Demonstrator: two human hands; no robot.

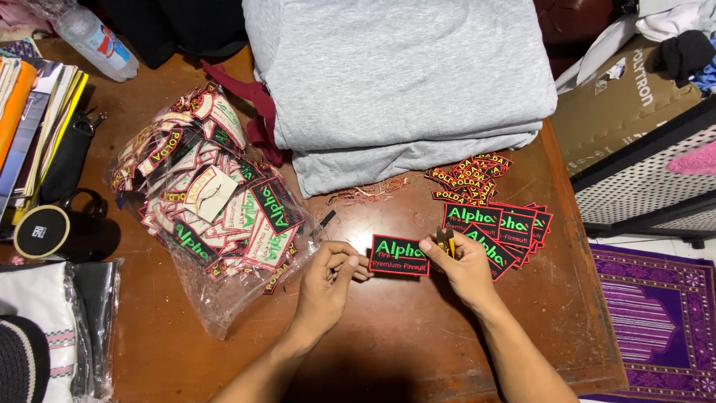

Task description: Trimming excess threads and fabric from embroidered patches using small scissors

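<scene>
The left hand (332, 270) pinches the left end of a black patch (400, 256) with green letters and a red border, just below the middle of the frame. The right hand (464, 265) holds the right end of the same patch between thumb and finger, and it also keeps small yellow snips (446, 240) against its fingers. The patch is held flat just above the brown wooden table (388, 343).

Just right of the right hand lies a small stack of similar patches (514, 224), and above it a heap of smaller orange-lettered patches (471, 177). Left of the left hand there is a clear plastic bag (212, 209) full of many patches. In the upper middle of the frame rests a pile of folded grey cloth (403, 82). At the left edge lies a black mug (60, 231) on its side, and in the upper left a plastic bottle (97, 41).
</scene>
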